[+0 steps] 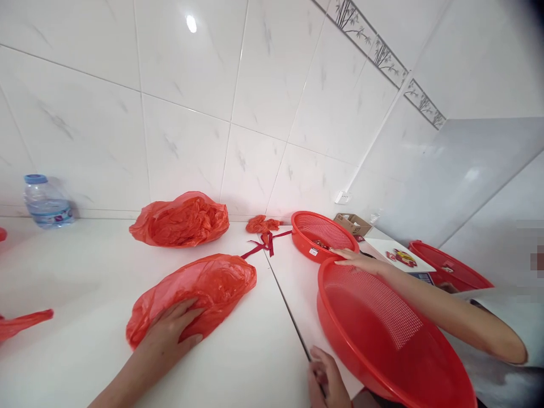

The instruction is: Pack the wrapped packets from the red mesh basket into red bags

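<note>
My left hand rests on the near red plastic bag, fingers spread and bent over its crumpled surface. That bag lies puffed up on the white table. Low in the view, beside the dark seam between tabletops, is my right hand, its fingers curled in; what they hold, if anything, is hidden. Behind the near bag sits a second red plastic bag, bunched inside. Dark red ribbons and a small crumpled red bag lie by the wall.
A co-worker's arm reaches across a large red basket to a smaller red basket with small items. Behind are a cardboard box and another red basket. A water bottle stands left.
</note>
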Demonstrator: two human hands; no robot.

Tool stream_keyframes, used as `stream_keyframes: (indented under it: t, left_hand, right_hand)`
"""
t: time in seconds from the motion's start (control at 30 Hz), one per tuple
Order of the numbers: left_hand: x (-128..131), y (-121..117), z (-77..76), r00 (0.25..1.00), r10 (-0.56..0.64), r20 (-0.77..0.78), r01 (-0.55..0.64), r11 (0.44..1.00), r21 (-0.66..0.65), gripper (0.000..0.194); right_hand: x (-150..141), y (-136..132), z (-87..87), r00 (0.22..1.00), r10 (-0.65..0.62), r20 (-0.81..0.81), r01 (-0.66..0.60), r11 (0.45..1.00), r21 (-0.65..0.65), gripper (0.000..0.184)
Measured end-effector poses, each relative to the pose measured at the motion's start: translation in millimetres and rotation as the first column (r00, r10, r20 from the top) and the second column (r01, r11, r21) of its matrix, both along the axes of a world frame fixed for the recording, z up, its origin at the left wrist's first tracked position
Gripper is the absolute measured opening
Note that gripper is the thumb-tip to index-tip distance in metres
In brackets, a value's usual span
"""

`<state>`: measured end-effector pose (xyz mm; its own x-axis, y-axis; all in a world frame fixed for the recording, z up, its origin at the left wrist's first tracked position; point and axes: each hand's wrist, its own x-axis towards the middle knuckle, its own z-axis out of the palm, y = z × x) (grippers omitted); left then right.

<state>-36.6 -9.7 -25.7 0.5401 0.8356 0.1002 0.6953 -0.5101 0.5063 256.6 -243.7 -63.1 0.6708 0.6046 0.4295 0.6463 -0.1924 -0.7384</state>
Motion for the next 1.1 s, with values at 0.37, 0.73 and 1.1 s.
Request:
stream_keyframes:
  t: [0.37, 0.73, 1.1]
  left_hand:
    - [1, -5, 11.2, 0.999, -0.010, 0.041, 0.009, 1.000, 0.022, 0.044]
    - [-1, -5, 10.8, 0.998, 0.027, 0.063, -0.029, 0.999, 0.031, 0.045]
    - [-2, -4, 13.3, 1.000, 0.008, 0.007, -0.008, 0.999, 0.045, 0.046]
  right_hand:
    - [59, 152, 114.4, 0.845, -0.063, 0.531, 0.109, 0.992, -0.056, 0.056]
    - [55, 166, 117.0, 0.802, 0.338, 0.493, 0.029, 0.802, -0.597, 0.035]
    - [16, 96, 82.9, 0.718, 0.373, 0.587, 0.076, 0.797, -0.600, 0.050]
